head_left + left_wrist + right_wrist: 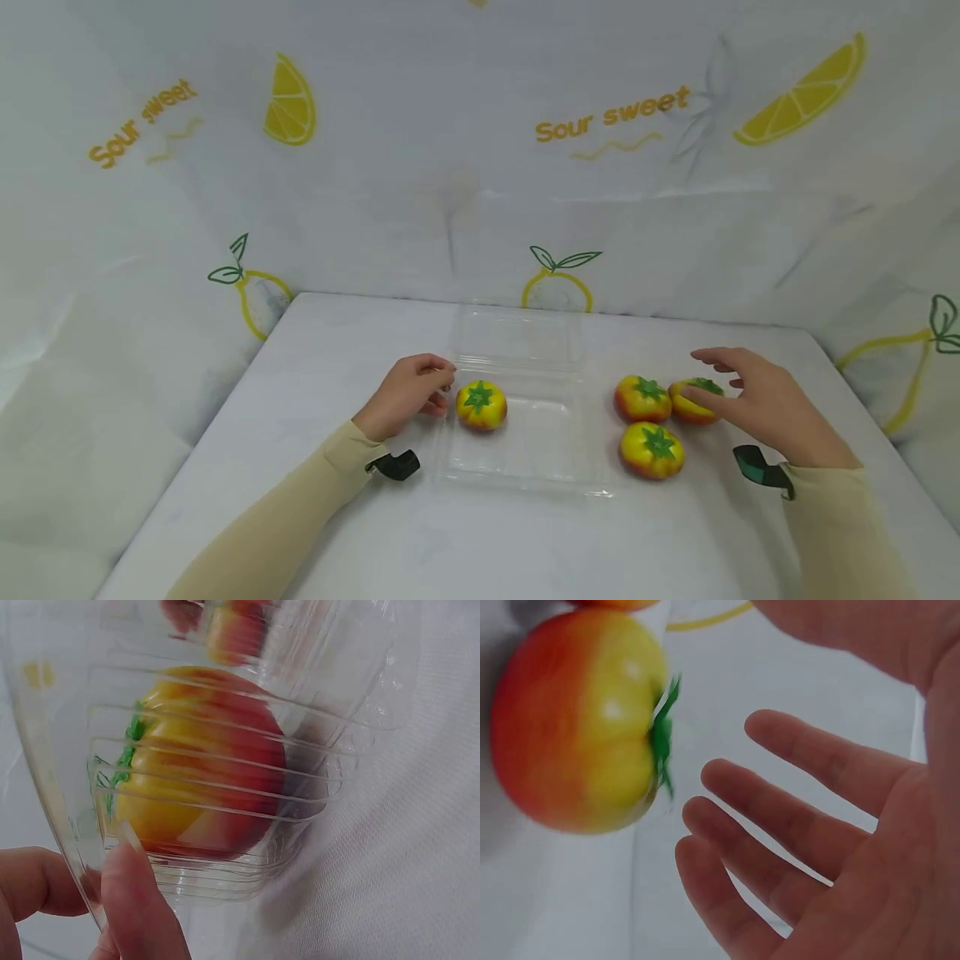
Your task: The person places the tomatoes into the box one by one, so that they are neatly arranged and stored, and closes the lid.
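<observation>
A clear plastic clamshell box (536,433) lies on the table with its lid (517,333) folded back. One yellow-and-red toy tomato (482,406) with a green star-shaped top sits in the box's left side. My left hand (408,393) pinches the box's left rim between thumb (139,900) and finger, beside that tomato. To the right of the box are three more toy tomatoes, a rear left one (642,399), a front one (652,451) and a right one (696,401). Over the right one hovers my right hand (765,408), fingers spread and holding nothing.
The white table (480,542) meets a white cloth backdrop (420,192) printed with lemons along its back edge. Both wrists wear dark straps with a small mount, the left mount (397,465) close to the box's front left corner.
</observation>
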Available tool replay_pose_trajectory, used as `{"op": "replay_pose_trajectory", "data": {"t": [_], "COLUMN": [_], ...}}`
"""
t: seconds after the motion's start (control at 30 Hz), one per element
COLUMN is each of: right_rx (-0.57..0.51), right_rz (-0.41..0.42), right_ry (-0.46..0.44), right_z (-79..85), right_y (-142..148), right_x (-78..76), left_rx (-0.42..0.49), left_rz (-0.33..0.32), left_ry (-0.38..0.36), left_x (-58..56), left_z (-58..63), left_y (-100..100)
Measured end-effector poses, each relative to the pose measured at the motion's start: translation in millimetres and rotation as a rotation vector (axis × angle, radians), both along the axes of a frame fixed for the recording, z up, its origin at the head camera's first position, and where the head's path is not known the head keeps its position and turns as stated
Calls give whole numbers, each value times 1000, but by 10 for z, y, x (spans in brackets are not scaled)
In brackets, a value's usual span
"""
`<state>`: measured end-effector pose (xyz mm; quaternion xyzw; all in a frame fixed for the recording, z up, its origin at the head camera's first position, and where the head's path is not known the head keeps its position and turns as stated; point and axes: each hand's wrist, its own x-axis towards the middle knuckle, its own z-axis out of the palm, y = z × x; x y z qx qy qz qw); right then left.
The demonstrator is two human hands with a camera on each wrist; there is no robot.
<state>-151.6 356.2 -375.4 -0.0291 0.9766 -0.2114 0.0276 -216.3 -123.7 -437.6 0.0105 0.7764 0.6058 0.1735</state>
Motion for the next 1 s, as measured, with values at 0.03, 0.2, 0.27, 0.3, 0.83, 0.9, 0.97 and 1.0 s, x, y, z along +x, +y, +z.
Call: {"op": "replay_pose_trajectory", "data": {"t": [0.03, 0.2, 0.27, 0.3, 0.83, 0.9, 0.97, 1.0], "right_rx": [-8, -61, -68, -72, -93, -94, -100, -104], "right_rz": [-3, 4, 7, 13, 28, 30, 32, 32], "right_ry": [-19, -127, -148, -148, -201, -205, -204, -200], "right_z": [-14, -77, -121, -145, -350, -359, -361, -360], "right_y": [37, 172, 215, 237, 389, 394, 390, 388], "right_x": [-10, -47, -54, -58, -83, -87, -90, -91], "left_rx": [0, 7, 10, 11, 9, 8, 6, 7], "left_rz": [1, -4, -7, -8, -1, 1, 2, 3], "left_ry": [4, 12, 6, 2, -5, -3, 0, 1], "left_x": [3, 4, 4, 2, 18, 24, 33, 36], "left_z": [6, 26, 27, 25, 9, 10, 15, 17], "left_y": [-6, -17, -9, -5, 48, 47, 49, 48]}}
